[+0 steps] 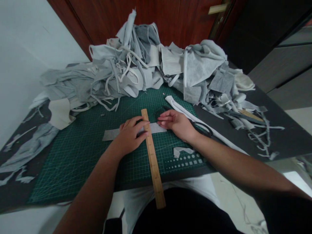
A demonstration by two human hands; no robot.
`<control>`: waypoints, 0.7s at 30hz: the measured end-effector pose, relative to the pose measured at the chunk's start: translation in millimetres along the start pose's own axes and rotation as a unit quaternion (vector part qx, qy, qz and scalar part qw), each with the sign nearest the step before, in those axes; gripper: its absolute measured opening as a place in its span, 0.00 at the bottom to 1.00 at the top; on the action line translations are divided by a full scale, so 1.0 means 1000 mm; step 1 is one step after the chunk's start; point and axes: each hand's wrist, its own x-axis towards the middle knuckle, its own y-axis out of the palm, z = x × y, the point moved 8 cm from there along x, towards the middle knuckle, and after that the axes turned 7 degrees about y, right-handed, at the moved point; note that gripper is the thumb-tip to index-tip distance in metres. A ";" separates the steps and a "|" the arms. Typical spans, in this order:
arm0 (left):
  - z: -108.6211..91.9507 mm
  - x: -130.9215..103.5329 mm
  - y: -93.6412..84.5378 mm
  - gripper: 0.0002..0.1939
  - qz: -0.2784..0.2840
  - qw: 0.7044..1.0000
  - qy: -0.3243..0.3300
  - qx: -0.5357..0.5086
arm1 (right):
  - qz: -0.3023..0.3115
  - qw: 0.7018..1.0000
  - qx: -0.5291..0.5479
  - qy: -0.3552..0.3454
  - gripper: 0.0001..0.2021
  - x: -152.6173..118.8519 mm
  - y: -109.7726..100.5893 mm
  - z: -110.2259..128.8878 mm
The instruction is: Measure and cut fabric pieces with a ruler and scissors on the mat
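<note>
A wooden ruler (152, 156) lies crosswise over a narrow grey fabric strip (110, 134) on the green cutting mat (80, 156). My left hand (130, 135) presses the ruler against the strip, with thumb and a finger at the ruler's edge. At the strip's right end, the fingers of my right hand (179, 125) are drawn together on the fabric. Black-handled scissors (207, 129) lie under and beside that hand, their middle hidden by it. The ruler's near end sticks out past the table edge toward my body.
A long heap of grey and white fabric scraps (97, 78) lines the back of the table. A white fabric tube (221, 139) runs diagonally on the right. A small grey offcut (181, 151) rests near the front. Loose cords and scraps (258, 130) lie at the right.
</note>
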 end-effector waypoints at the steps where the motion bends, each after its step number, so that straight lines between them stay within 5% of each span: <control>1: 0.000 0.000 0.000 0.22 0.002 1.000 0.000 0.000 | 0.001 1.000 0.005 0.004 0.19 -0.001 0.001 0.000; 8: 0.001 -0.001 0.002 0.24 0.012 1.000 0.004 -0.003 | 0.015 0.997 -0.077 -0.018 0.20 -0.003 0.006 0.006; 16: -0.002 -0.003 0.003 0.29 0.017 1.000 0.003 0.008 | 0.017 0.999 -0.010 0.043 0.20 -0.007 0.008 -0.005; 21: -0.003 -0.005 0.003 0.32 0.000 1.000 0.012 0.011 | -0.002 0.998 -0.070 0.001 0.21 -0.012 0.014 0.014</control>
